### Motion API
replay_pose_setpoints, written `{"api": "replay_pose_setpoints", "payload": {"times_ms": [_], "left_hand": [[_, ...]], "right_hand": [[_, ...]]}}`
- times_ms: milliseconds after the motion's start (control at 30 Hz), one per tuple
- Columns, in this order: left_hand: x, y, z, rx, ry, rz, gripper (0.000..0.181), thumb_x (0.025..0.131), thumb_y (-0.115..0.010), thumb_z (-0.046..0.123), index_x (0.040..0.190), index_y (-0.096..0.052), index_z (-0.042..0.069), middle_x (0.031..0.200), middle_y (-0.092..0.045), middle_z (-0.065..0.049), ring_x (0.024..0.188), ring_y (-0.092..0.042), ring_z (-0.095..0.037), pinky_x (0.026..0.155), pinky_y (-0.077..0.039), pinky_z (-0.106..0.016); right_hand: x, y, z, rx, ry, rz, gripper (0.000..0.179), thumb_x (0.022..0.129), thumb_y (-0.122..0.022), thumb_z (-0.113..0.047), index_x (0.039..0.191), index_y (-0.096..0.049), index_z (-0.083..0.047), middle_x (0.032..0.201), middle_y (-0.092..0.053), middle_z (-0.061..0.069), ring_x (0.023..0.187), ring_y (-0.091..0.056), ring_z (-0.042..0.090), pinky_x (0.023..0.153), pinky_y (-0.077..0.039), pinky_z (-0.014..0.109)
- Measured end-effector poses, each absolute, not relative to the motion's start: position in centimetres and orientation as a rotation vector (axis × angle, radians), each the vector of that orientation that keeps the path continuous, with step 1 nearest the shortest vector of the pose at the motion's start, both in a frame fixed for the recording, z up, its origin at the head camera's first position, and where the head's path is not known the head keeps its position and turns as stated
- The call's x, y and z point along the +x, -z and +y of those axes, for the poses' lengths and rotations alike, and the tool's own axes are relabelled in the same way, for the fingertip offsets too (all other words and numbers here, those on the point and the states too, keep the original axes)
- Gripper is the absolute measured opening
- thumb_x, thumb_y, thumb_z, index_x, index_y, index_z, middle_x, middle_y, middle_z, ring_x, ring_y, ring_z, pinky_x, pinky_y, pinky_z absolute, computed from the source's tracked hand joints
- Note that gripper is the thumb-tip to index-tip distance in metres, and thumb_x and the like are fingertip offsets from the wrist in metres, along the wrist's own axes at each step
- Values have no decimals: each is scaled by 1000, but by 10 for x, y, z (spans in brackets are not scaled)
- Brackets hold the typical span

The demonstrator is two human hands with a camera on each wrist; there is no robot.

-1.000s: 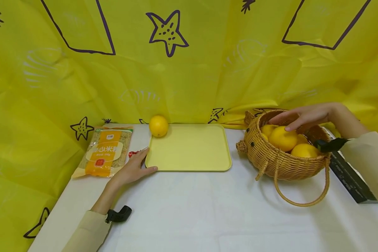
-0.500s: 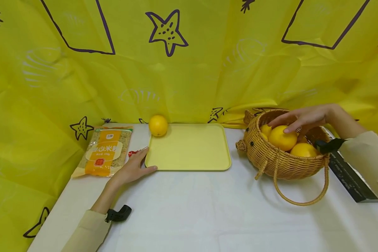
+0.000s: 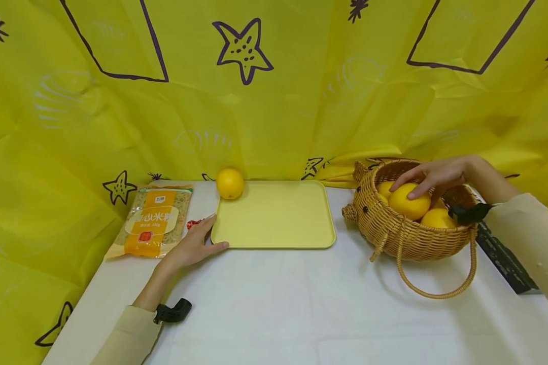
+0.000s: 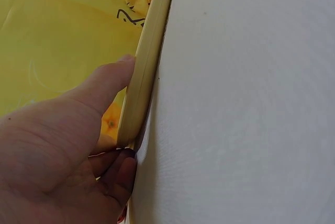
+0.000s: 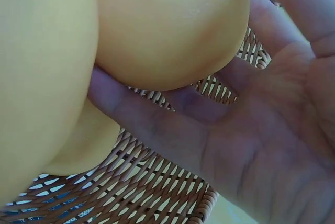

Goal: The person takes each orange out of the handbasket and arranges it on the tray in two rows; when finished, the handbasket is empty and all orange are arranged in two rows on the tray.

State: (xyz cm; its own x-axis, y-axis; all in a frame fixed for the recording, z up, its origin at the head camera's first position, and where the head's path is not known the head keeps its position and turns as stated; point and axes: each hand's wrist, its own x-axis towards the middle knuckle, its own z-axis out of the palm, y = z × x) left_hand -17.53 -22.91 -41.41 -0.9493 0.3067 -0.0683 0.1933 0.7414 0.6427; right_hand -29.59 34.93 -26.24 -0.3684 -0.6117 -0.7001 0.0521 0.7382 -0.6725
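In the head view my left hand (image 3: 194,247) holds the near left corner of a pale yellow tray (image 3: 278,218). Its thumb lies against the front rim of the tray (image 4: 144,72), and the other fingers bend around the side. One orange (image 3: 230,183) sits at the tray's back left corner. At the right, my right hand (image 3: 443,175) reaches into a pig-shaped wicker basket (image 3: 406,241), thumb and fingers curled about an orange (image 3: 408,202). From the right wrist, that orange (image 5: 172,25) shows between the fingers, with more fruit beside it. Some fingertips are hidden behind the fruit.
A packet of rice noodles (image 3: 151,223) lies left of the tray, with a small red item (image 3: 192,223) by the left fingers. A black box (image 3: 507,258) stands right of the basket, whose handle (image 3: 438,295) hangs forward. Yellow patterned cloth (image 3: 283,116) rises behind.
My right hand has lowered into the basket, and its fingers have closed in around the orange. The left hand and the tray have stayed in place.
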Motion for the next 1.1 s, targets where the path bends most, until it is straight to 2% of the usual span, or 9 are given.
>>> {"api": "replay_pose_setpoints", "payload": {"times_ms": [100,233,467,533,600,700,833,1100], "left_hand": [[-176,415,-229,408,-990,2772,96,87,-68,46,153,-19,-3,159,-22,-26,146,-22,-43,119,-21,-58],[-176,416,-228,402,-974,2776,96,88,-68,47,153,-19,-3,159,-21,-25,147,-21,-43,119,-21,-58],[-175,415,-228,402,-974,2775,96,87,-68,46,153,-19,-4,159,-21,-26,146,-22,-44,119,-21,-58],[-175,415,-229,398,-976,2782,96,87,-68,46,153,-19,-4,158,-22,-26,146,-22,-44,118,-22,-59],[-175,415,-230,397,-975,2788,96,87,-68,46,153,-19,-3,158,-22,-26,146,-22,-44,118,-22,-59],[-175,415,-230,407,-982,2788,96,87,-68,47,153,-19,-3,158,-22,-26,146,-22,-44,118,-22,-58],[-175,416,-229,414,-1005,2777,96,87,-68,46,153,-19,-3,158,-23,-26,146,-23,-43,118,-22,-58],[-173,413,-228,389,-989,2770,95,88,-67,45,153,-18,-4,158,-21,-27,146,-21,-45,119,-20,-59]], "right_hand": [[-296,264,350,-442,735,1848,43,102,-48,-14,145,-43,-15,127,-55,-1,101,-64,18,83,-59,35],[-295,264,351,-445,707,1863,47,102,-47,-14,148,-37,-11,130,-52,0,104,-63,18,86,-58,35],[-292,265,344,-530,602,1927,54,100,-51,-17,151,-33,-9,149,-30,26,113,-56,9,93,-53,28],[-292,265,341,-534,604,1937,54,99,-53,-16,149,-35,-7,145,-36,26,111,-56,10,92,-53,28],[-291,265,337,-505,629,1953,51,98,-55,-15,145,-39,-4,136,-45,21,106,-59,13,88,-56,31],[-290,264,333,-462,643,1998,48,96,-58,-15,139,-45,0,125,-52,13,95,-62,18,79,-59,35],[-289,261,331,-458,595,2079,46,94,-61,-19,134,-49,0,126,-50,14,90,-59,18,73,-59,34],[-287,256,332,-467,593,2148,48,95,-61,-20,138,-49,-1,134,-46,22,93,-61,17,75,-59,35]]}}
